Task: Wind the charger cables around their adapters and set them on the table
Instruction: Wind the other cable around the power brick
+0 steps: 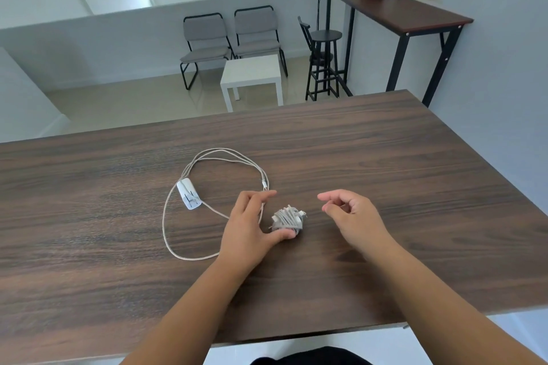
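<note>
Wound bundle (288,219) sits on worktop (385,157), left hand (247,225) open, thumb touching it; right hand (351,213) loosely curled, empty. Unwound adapter (189,195) lies left, cable (178,234) looped around. Likely light, rigid adapter, floppy cable: grab the adapter body.

table (385,163) right/far: bare | left: loose cable (178,234), unwound adapter (189,195)

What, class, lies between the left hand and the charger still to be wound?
Nothing visible blocks it. The unwound adapter lies on the table to the left of the left hand, with only bare wood and its own loose cable between; part of that cable passes under the hand.
</note>
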